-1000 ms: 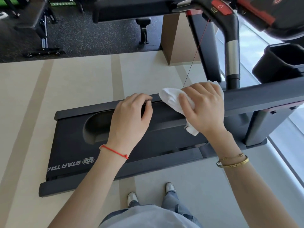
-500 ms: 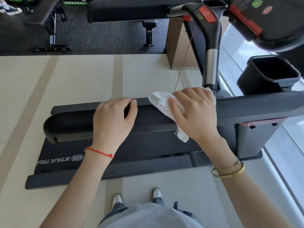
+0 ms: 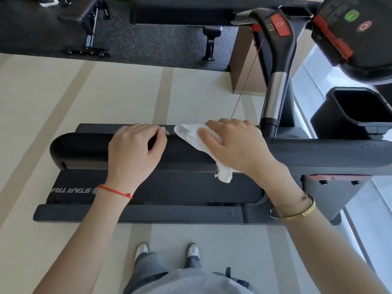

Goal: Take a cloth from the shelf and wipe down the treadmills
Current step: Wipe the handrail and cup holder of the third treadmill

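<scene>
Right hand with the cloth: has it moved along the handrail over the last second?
No. The right hand still holds the cloth on the handrail just left of the upright post; the camera shifted.

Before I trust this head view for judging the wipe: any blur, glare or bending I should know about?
Head view: daylight washes out the floor strip at right; wide-angle lens bows the treadmill handrail; console at top right is soft; cloth and both hands, left hand, right hand, are sharp.

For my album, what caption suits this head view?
Right hand presses a white cloth on the treadmill handrail while the left hand steadies it.
</scene>
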The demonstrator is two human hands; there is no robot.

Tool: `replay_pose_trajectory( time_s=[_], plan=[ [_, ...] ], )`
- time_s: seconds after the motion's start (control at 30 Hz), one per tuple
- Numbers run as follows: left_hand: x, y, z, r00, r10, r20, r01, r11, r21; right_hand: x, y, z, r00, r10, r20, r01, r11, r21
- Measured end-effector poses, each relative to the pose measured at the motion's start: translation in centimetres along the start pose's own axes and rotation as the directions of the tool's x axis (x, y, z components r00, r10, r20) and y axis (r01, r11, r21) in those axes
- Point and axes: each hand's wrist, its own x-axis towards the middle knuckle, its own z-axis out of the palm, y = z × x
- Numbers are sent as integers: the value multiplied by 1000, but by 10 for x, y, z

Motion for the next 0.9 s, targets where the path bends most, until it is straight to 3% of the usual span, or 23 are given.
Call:
replay_pose_trajectory(
  time_s=[0.07,0.17,0.33,0.5,0.9],
  plan=[
    [0,-1,0,1000,-22,10,22,1000,16,20,-2,-3,974,6,228,-37,990,134],
    [-1,-4,-2,1000,-27,10,27,1000,-9,41,-16,-1,937,-47,346,-17,984,179],
    [-2,-22,-15,1000,-7,-3,7,999,-35,41,-26,-2,922,-97,374,35,985,168],
    [-1,-48,-25,1000,23,-17,-24,999,-27,19,-15,-11,947,-97,307,44,984,175],
    [4,-82,-34,999,10,-52,-13,999,-50,68,-87,15,880,-220,420,90,947,309]
  ],
)
